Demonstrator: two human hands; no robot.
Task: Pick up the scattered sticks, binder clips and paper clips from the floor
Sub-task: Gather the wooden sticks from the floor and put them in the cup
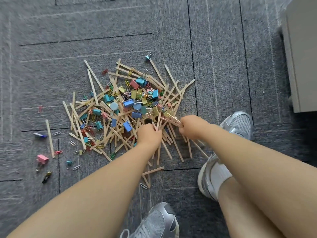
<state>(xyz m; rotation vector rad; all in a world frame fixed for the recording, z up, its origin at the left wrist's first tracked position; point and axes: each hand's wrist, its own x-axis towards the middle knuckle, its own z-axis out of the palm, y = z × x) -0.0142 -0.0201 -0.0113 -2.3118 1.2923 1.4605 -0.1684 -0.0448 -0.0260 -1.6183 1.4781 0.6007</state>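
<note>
**Gathering sticks from the near edge of the pile**

The person crouches over the grey carpeted floor (171, 31), both arms stretched down to the heap. The left hand (149, 134) has its fingers curled round a few wooden sticks (94, 75) at the near side of the heap, so its grip is closed on them. The right hand (193, 126), just beside it, holds a small bundle of sticks (173, 119) whose ends poke out toward the heap; that grip is also closed on sticks.

Nearly everything is still on the floor. The sticks lie criss-crossed in a loose mound, with coloured binder clips (128, 103) and paper clips (56, 133) mixed in and thickest at its middle. Strays lie well apart to the left: a pink binder clip (42, 158), a lone stick (50, 139), a few paper clips and a small blue-and-white thing too blurred to name. A teal binder clip (148, 56) sits at the far edge. No container is in view.

The step in hand looks like collecting sticks first, and the task is at an early stage. The next move probably calls for lifting the gripped sticks free without dragging clips along, since many sticks are overlapped by others. One hand may need to take over the whole bundle so the other can reach again. The small paper clips lying flat on the carpet will likely need fingertip pinching.

A grey shoe (240, 124) rests close to the heap's right edge, and a pale cabinet (301, 57) stands farther right.
</note>
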